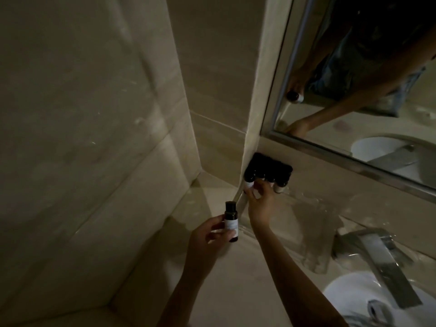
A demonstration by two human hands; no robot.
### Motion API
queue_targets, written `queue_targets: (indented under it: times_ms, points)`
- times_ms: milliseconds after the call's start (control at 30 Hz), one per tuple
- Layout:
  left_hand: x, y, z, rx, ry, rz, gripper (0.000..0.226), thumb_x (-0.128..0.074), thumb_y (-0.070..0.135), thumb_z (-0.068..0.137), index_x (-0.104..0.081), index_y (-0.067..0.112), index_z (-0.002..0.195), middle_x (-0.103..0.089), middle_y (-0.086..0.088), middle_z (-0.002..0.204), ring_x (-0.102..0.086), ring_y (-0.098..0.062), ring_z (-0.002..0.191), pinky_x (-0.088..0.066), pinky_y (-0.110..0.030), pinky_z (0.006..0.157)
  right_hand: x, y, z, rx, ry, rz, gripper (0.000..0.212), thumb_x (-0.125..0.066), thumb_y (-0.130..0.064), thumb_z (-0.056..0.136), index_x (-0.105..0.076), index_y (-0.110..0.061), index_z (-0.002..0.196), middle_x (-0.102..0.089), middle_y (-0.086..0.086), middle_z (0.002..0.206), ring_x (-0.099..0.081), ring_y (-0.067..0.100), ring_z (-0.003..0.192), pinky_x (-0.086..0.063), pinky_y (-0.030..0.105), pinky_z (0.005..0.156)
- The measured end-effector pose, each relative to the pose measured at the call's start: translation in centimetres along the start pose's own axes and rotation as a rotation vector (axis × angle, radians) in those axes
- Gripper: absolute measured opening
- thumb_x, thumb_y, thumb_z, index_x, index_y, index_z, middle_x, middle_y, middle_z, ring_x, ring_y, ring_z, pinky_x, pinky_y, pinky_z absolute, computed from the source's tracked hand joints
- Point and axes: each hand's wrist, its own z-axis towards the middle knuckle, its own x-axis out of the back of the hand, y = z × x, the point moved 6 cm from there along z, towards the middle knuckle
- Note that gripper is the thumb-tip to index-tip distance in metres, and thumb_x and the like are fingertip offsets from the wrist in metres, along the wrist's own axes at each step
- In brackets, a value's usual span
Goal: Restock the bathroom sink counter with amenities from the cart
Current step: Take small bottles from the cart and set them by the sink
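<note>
**Q:** How is the held bottle oriented?

**A:** The bottle [231, 220] is close to upright. Its long axis runs near to far, with the dark cap pointing toward the far wall [212, 90]. It is over the left end of the counter [236, 279]. The left hand [207, 237] pinches it at the label, thumb opposing curled fingers.

**Q:** Materials and shapes?

**A:** The bottle is a small dark cylinder with a pale label. The counter is smooth pale stone. On the right is a flat, angular chrome faucet [379, 258].

**Q:** Farther back?

**A:** The right hand [259, 201] curls its fingertips around the end bottle [248, 184]. This is at the left of the bottle row [269, 169], which stands against the wall below the mirror [354, 67].
</note>
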Motion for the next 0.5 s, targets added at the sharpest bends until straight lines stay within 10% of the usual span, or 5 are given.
queue_targets:
  times_ms: [500]
  points:
    - [0.34,0.21,0.10,-0.006,-0.024,-0.032,0.034,-0.071,0.012,0.084,-0.066,0.014,0.118,-0.073,0.003,0.103,-0.069,-0.010,0.092,-0.054,-0.021,0.077,-0.85,-0.44,0.31,-0.052,0.160,-0.032,0.018,-0.070,-0.009,0.084,-0.056,-0.005,0.095,-0.062,0.008,0.103,-0.054,0.004,0.081,-0.049,0.018,0.076]
